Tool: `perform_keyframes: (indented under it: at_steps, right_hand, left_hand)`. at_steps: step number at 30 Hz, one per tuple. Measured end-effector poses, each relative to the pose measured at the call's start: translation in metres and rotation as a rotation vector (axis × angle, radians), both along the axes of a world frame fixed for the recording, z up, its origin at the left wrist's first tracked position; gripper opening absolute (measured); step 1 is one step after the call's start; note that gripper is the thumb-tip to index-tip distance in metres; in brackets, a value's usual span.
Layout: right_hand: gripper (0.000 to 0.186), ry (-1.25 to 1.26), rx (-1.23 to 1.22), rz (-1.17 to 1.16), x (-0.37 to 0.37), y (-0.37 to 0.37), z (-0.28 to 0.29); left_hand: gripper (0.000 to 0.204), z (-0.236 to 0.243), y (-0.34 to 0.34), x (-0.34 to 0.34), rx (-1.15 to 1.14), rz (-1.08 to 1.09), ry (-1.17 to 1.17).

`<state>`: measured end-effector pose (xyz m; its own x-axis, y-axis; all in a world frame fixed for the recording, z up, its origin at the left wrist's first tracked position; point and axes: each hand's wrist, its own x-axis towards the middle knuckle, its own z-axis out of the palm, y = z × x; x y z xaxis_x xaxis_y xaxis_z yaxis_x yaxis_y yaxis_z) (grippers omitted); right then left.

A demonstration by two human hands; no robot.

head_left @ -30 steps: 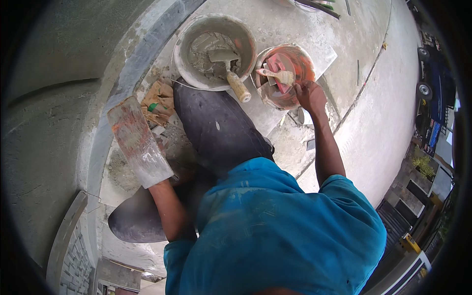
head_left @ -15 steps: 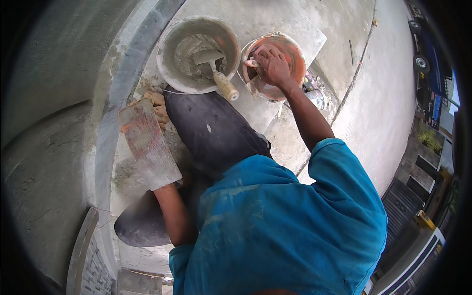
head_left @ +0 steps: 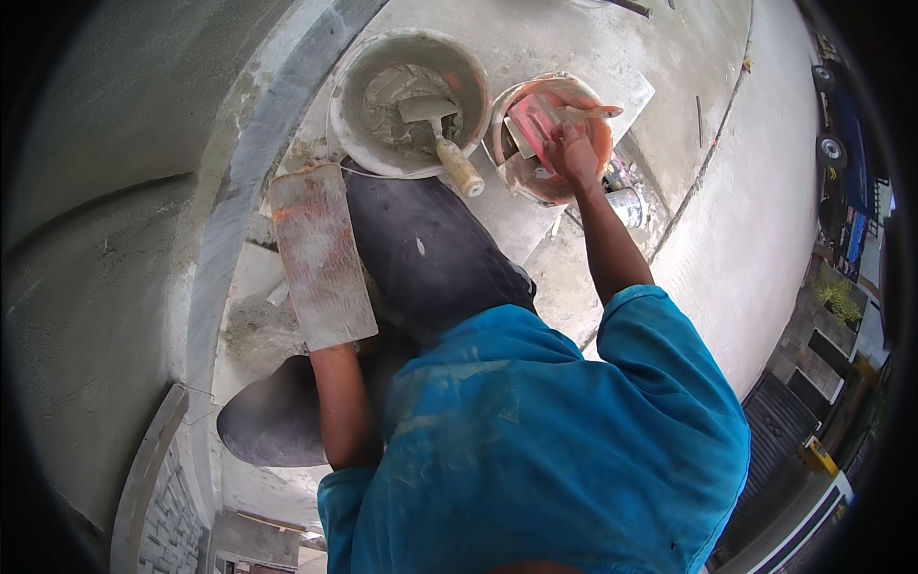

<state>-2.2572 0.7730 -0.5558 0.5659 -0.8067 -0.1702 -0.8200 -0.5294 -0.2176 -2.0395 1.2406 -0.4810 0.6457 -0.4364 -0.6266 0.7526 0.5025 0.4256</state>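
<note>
My left hand is mostly hidden under a long rectangular float, its pale face worn and streaked with red. It bears the float from below, beside my bent knee. My right hand reaches into an orange bucket crusted with grey. Its fingers press on a flat red piece, whose exact kind I cannot make out. To the left stands a larger grey bucket of wet mortar. A trowel with a worn, pale handle rests in it, the handle hanging over the near rim.
A grey plastered wall curves along the left, with a raised ledge at its foot. A small paint tin lies right of the orange bucket. A parked blue vehicle is at the far right.
My right hand has shifted inside the orange bucket, and the red piece now shows beside its fingers. The float has turned more upright and moved slightly right. The whole view has shifted a little.
</note>
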Motion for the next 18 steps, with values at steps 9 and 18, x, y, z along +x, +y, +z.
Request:
perform_keyframes:
  at_steps: [9, 18]
  right_hand:
    - [0.022, -0.626, 0.935, -0.315, -0.041, -0.011, 0.093]
    - [0.053, -0.136, 0.529, -0.264, -0.072, -0.014, 0.094]
  left_hand:
    - [0.049, -0.013, -0.006, -0.004, -0.232, 0.075, 0.086]
    - [0.046, -0.035, -0.026, 0.005, -0.438, 0.073, 0.12]
